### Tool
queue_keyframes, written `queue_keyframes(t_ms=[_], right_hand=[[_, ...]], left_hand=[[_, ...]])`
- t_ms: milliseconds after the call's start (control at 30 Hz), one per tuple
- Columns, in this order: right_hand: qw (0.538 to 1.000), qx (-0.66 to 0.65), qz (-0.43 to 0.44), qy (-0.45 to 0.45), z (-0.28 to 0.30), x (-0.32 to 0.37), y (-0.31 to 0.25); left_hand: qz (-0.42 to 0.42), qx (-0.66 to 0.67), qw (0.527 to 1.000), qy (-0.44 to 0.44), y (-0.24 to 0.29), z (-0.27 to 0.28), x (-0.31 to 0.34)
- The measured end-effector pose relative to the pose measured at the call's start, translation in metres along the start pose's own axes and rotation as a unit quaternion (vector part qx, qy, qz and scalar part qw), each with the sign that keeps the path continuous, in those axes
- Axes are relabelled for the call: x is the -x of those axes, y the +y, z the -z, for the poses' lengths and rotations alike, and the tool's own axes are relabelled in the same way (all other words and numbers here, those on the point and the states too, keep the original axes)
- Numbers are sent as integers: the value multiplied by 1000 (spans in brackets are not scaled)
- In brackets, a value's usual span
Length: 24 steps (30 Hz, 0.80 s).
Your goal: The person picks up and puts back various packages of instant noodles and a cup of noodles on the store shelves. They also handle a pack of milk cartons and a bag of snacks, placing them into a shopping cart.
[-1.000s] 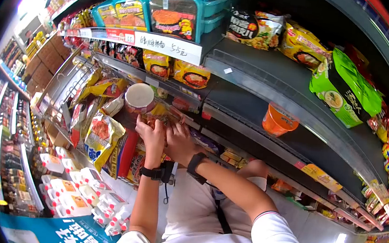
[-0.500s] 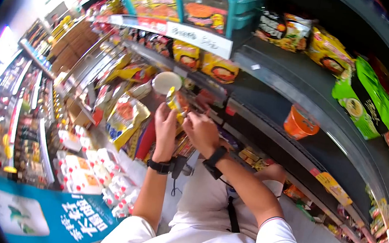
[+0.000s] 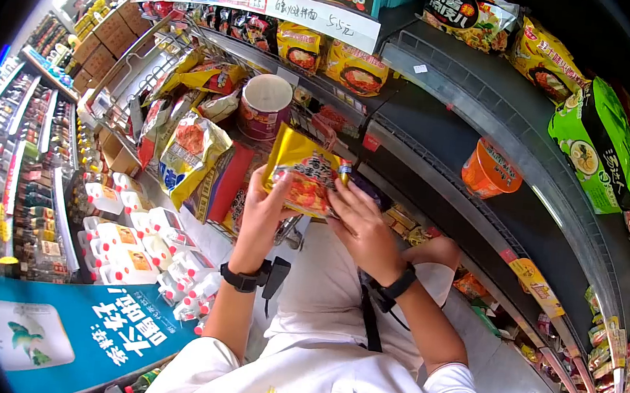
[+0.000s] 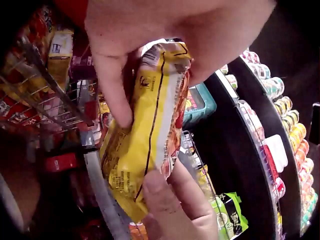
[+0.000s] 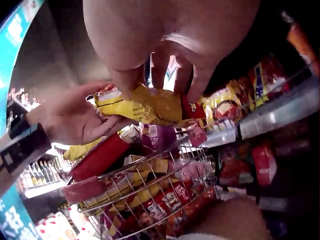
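Observation:
A yellow instant noodle packet [image 3: 304,172] with a red food picture is held up between both hands, its front tilted toward the head camera. My left hand [image 3: 261,208] grips its left end, with the thumb on the front. At the other end my right hand [image 3: 365,232] pinches the edge. The left wrist view shows the yellow back of the packet [image 4: 150,120] and its lengthwise seam, with fingers at both ends. Just beyond the hands, a purple noodle cup [image 3: 264,118] with a pale top stands among bags in a wire shopping cart [image 5: 150,187].
Other noodle bags [image 3: 193,149] fill the cart on the left. Shelves at the right hold an orange cup [image 3: 491,169], a green multipack [image 3: 603,154] and yellow packets [image 3: 358,67]. White jugs with red caps [image 3: 125,246] stand at lower left beside a blue sign [image 3: 101,335].
The noodle packet has come up out of the cart area toward the body and turned from edge-on to show its front. The right hand has shifted to its right end.

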State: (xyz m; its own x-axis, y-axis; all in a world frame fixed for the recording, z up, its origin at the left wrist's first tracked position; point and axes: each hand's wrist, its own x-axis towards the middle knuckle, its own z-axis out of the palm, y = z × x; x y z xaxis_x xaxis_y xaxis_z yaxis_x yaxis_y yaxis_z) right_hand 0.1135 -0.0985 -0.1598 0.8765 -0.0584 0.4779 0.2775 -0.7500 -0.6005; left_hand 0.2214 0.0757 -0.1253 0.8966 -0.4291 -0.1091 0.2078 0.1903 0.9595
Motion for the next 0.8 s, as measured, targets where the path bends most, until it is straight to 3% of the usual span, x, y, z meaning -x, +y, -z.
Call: queue_keyframes(t_ms=[133, 267, 333, 467, 567, 800], right_hand=[[975, -165, -145, 43, 5, 29, 16], [867, -376, -318, 80, -18, 70, 57], [794, -465, -385, 74, 0, 64, 41], [769, -507, -367, 130, 13, 63, 28], [785, -475, -369, 147, 17, 66, 29], [755, -495, -396, 168, 23, 86, 42]], left_hand=[[-34, -34, 998, -32, -14, -8, 5], [2, 18, 996, -87, -24, -9, 10], [29, 84, 989, -117, -21, -17, 17], [45, 119, 982, -138, -21, -24, 19], [53, -4, 987, -152, -33, -11, 10], [90, -23, 975, -202, -35, -18, 23]])
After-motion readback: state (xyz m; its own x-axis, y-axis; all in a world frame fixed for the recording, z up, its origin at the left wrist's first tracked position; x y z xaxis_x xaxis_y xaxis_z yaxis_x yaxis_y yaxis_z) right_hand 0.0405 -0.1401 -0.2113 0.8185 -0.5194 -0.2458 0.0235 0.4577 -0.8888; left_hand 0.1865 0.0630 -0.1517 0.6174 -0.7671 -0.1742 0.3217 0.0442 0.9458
